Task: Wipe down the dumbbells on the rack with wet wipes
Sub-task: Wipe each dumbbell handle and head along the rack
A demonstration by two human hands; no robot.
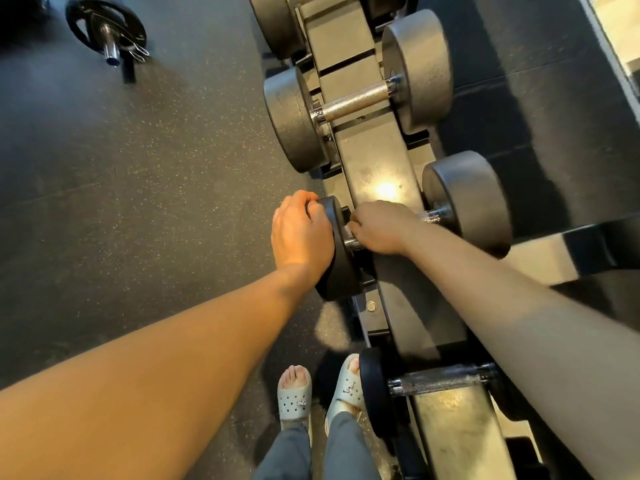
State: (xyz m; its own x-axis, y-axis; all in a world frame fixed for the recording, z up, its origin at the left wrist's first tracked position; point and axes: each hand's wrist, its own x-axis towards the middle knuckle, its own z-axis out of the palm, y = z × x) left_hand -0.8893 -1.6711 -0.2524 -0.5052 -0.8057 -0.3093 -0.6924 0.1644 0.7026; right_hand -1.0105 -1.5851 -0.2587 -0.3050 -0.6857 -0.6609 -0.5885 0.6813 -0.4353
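The round-headed matte black dumbbell (337,258) under the left hand (301,233) has a shiny chrome handle. A small white wet wipe (346,231) shows at the right hand (377,226). Left of the hands, the dark grey rubber floor (138,202) carries pale speckles.

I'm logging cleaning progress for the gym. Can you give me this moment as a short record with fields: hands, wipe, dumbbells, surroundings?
setting: beside a dumbbell rack
left hand: grips the near head of the middle dumbbell
right hand: curled round that dumbbell's handle, wet wipe under the fingers
farther dumbbell: on the rack, untouched
nearer dumbbell: on the rack, untouched
floor: barbell with a plate, top left
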